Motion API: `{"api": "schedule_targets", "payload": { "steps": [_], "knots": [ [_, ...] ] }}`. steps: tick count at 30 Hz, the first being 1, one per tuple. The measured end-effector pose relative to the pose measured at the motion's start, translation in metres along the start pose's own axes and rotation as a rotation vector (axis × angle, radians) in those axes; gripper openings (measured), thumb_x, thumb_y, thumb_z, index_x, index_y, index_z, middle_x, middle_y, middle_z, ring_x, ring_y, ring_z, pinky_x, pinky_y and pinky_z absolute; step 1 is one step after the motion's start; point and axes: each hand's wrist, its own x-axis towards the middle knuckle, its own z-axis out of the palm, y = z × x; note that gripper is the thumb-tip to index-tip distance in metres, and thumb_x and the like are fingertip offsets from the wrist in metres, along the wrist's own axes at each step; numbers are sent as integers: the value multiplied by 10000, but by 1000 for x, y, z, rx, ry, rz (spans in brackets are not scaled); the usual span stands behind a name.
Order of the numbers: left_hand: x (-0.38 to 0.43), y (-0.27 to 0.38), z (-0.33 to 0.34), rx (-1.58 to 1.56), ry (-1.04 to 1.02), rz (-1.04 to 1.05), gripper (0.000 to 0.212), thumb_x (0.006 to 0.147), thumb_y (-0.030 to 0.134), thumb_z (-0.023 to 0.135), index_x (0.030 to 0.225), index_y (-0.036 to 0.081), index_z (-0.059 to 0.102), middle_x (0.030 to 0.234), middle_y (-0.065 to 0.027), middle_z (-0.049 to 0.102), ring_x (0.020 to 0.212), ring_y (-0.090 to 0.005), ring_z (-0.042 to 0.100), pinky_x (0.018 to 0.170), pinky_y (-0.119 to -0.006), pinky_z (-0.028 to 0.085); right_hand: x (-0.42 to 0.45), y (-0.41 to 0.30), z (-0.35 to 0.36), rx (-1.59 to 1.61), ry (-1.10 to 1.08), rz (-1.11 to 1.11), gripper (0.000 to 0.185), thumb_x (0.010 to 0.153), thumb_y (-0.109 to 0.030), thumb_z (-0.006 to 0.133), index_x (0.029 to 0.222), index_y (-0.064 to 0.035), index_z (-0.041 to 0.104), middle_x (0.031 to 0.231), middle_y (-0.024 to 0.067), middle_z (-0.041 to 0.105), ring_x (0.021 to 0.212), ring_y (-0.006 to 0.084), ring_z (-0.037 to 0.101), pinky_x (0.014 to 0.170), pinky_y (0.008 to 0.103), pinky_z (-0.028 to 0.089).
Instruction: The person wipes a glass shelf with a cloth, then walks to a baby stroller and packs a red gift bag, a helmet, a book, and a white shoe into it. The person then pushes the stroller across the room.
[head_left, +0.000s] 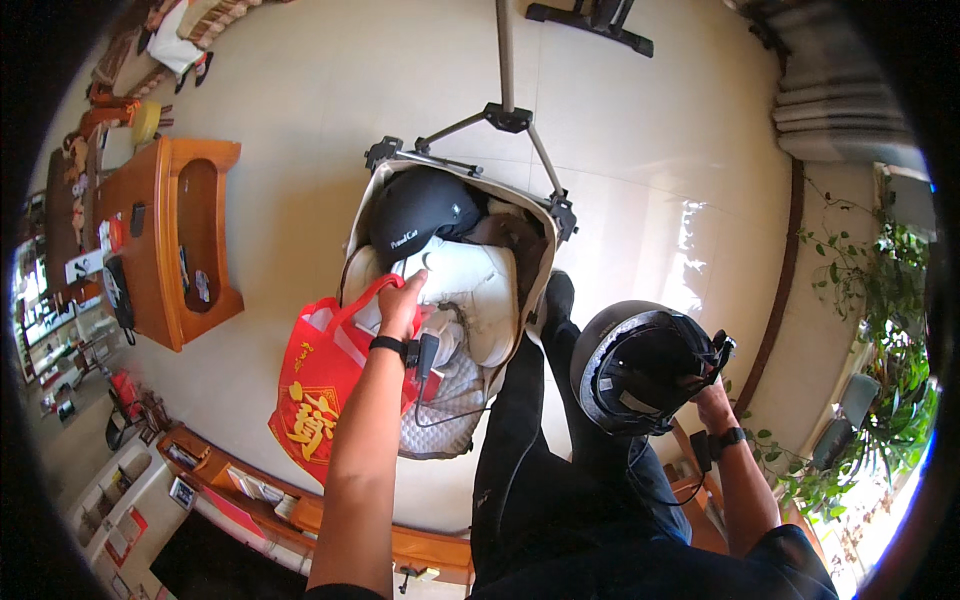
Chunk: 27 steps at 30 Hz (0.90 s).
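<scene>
My left hand (401, 304) grips the red handle of a red shopping bag (311, 390) with gold printing. The bag hangs at the left side of a fabric-lined folding cart (442, 433). Inside the cart lie a black helmet (416, 214), white boots (469, 266) and a dark brown item (521, 236) that is partly covered. Part of the cart's quilted lining shows below the boots. My right hand (712, 397) holds a second black helmet (637, 371) by its edge, its padded inside turned toward me, beside my legs.
The cart's metal pull handle (506, 67) extends away over the tiled floor (645, 135). A wooden cabinet (161, 240) stands left, and a low wooden shelf unit (300, 517) lower left. Green plants (862, 300) line the window side at right. A black metal stand base (592, 26) rests at the top.
</scene>
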Motion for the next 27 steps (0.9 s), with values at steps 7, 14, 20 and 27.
{"api": "schedule_targets", "payload": {
  "steps": [7, 14, 20, 27],
  "knots": [
    [-50, 37, -2, 132, 36, 40, 435, 785, 362, 759, 966, -8, 621, 821, -135, 669, 529, -239, 655, 447, -330, 524, 5, 11, -11, -53, 14, -20, 233, 888, -165, 573, 1108, -111, 624, 821, -69, 589, 631, 44, 484, 531, 207, 357],
    [-90, 60, -24, 203, 115, 63, 446, 804, 367, 745, 1023, -4, 629, 797, -120, 669, 479, -227, 631, 393, -309, 497, 25, 26, -20, -53, 64, 53, 214, 828, -55, 645, 1026, 13, 603, 879, 54, 630, 722, 144, 583, 612, 298, 510],
    [-128, 77, -64, 192, 139, 53, 440, 827, 340, 731, 1085, -9, 654, 874, -137, 682, 518, -232, 642, 409, -292, 508, 43, 61, -31, 53, 121, 80, 417, 824, -26, 647, 1200, -16, 467, 967, 86, 609, 784, 183, 600, 646, 319, 528],
    [-155, 70, -123, 170, 120, 82, 463, 860, 314, 692, 1186, 8, 573, 914, -124, 677, 536, -225, 641, 428, -303, 523, 45, 38, -23, -62, 43, 133, 447, 821, 9, 631, 1229, -27, 454, 1017, 77, 616, 828, 199, 614, 666, 329, 534]
  ]
}}
